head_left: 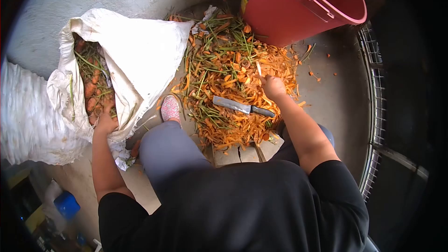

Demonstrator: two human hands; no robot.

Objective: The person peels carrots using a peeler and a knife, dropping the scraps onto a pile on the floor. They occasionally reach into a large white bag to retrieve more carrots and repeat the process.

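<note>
My left hand (107, 122) reaches into the mouth of a white woven sack (144, 51). Its fingers are partly hidden among the dirty orange carrots (92, 89) and green stalks inside. Over the heap of peelings (219, 126), my right hand (274, 87) is closed round a thin pale tool (259, 68), whose narrow end points up and away from me; its exact kind I cannot tell. A broad-bladed knife (233, 104) with a black handle lies across the peelings, below and left of my right hand.
A large red bin (298, 7) stands behind the heap. Green carrot tops (217, 37) lie mixed into its far side. Another full white sack (35, 116) leans at the left. Wire mesh (375, 88) runs along the right, and carrot bits (318, 79) dot the floor.
</note>
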